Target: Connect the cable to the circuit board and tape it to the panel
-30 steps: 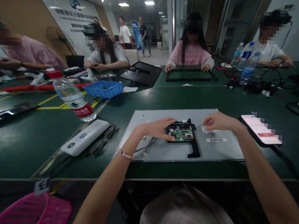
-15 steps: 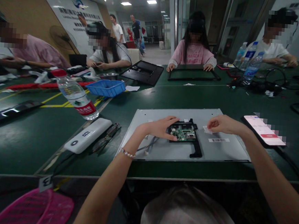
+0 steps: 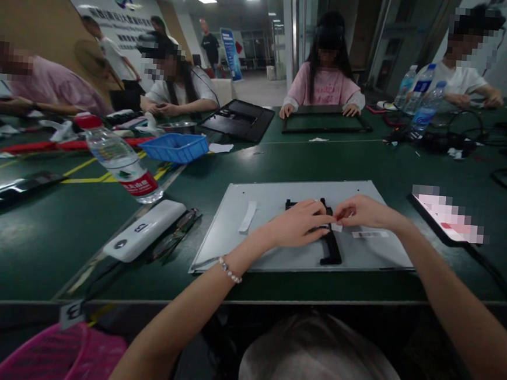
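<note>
A grey metal panel [image 3: 228, 229] lies flat on the green table in front of me. On it sits a black plastic bracket [image 3: 332, 252], which framed a green circuit board half a second ago; the board is now hidden under my hand. My left hand [image 3: 301, 222] reaches across the bracket, fingers stretched out and slightly apart, the tips close to my other hand. With thumb and fingers pinched together, my right hand [image 3: 359, 212] grips a small whitish piece of tape [image 3: 337, 226] at the bracket's right edge. A white strip [image 3: 248, 217] shows on the panel's left part.
Left of the panel lie glasses [image 3: 174, 236], a white power bank [image 3: 145, 231] and a water bottle [image 3: 121, 165]. A blue tray [image 3: 175, 149] stands farther back. A phone [image 3: 447, 217] lies on the right. Across the table, a person holds a black frame [image 3: 326, 131].
My left hand has moved right, covering the circuit board and nearing my right hand. My right hand has brought the tape left to the bracket. The view has shifted slightly.
</note>
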Demonstrator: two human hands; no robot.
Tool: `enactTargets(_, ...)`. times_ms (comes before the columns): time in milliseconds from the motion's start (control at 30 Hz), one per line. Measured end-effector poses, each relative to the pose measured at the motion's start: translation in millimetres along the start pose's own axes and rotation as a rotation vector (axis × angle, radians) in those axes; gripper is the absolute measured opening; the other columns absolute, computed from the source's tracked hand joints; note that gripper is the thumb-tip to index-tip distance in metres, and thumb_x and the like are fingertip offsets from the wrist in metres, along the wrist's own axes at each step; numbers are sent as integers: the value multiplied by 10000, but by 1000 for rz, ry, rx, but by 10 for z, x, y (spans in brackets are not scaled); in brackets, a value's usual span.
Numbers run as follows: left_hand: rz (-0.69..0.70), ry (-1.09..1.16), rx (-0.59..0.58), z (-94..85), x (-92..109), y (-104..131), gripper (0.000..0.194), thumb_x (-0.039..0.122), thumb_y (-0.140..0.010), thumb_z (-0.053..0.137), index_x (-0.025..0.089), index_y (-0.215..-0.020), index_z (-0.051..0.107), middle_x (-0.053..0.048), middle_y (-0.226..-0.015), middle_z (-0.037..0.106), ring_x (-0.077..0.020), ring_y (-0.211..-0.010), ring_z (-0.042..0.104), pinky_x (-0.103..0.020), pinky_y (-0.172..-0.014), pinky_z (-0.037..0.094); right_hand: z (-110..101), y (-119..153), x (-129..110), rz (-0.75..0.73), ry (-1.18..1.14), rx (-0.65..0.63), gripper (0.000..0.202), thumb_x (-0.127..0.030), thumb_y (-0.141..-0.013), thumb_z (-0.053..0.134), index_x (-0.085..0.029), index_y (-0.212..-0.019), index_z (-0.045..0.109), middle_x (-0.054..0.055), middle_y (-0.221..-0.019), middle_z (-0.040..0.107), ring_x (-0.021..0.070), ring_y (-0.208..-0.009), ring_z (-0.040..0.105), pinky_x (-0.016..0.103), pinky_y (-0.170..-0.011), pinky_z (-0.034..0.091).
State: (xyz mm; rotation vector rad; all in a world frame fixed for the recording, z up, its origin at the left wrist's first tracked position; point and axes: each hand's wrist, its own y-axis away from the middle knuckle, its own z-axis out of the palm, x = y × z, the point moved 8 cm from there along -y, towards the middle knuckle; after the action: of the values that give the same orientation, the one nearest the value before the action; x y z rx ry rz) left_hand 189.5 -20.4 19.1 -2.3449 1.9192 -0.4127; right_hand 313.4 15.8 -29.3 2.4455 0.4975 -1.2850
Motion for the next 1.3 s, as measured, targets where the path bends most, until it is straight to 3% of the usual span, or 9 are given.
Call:
enactTargets(267, 6, -102, -42, 85, -2, -3, 323, 285, -960, 379, 202, -1190, 590, -92, -977, 524, -215, -922, 484, -340, -860, 389, 39, -54, 40, -3, -28, 66, 246, -199, -644, 631, -180, -890, 629, 36, -758, 713, 194, -747, 670, 295, -692, 512)
enactTargets(700, -2, -49, -48, 125, -11, -17, 291, 257, -921, 413, 203, -1135, 603, -86, -968, 543, -224, -932, 502, -370, -906, 375, 51, 40, -97, 43, 293, 55, 205, -251, -697, 598, -185, -826, 743, 43, -792, 730, 194, -729, 638, 281, -654, 457)
enactTargets(1100, -7, -37, -54, 126, -26, 6, 305, 281, -927, 427, 200, -1181, 574, -82, -992, 538, -213, -933, 507, -355, -908, 375, 35, 58, -41, 68, 252, 48, 210, -284, -707, 610, -177, -821, 751, 40, -748, 723, 179, -687, 627, 266, -625, 455)
enactTargets(1200, -35, -36, -50, 40, -82, 25, 358, 331, -924, 449, 193, -1244, 531, -84, -1023, 553, -216, -957, 512, -347, -890, 389, -14, 76, -29, 69, 208, 56, 201, -288, -716, 612, -180, -820, 746, 45, -770, 723, 187, -713, 635, 273, -647, 473)
enactTargets(1300, -111, -45, -8, -197, -268, 99, 382, 371, -935, 435, 170, -1247, 528, -87, -1032, 577, -215, -976, 522, -340, -884, 397, -100, 98, -64, 50, 193, 106, 195, -319, -737, 613, -195, -817, 739, 49, -836, 728, 199, -779, 644, 287, -709, 485)
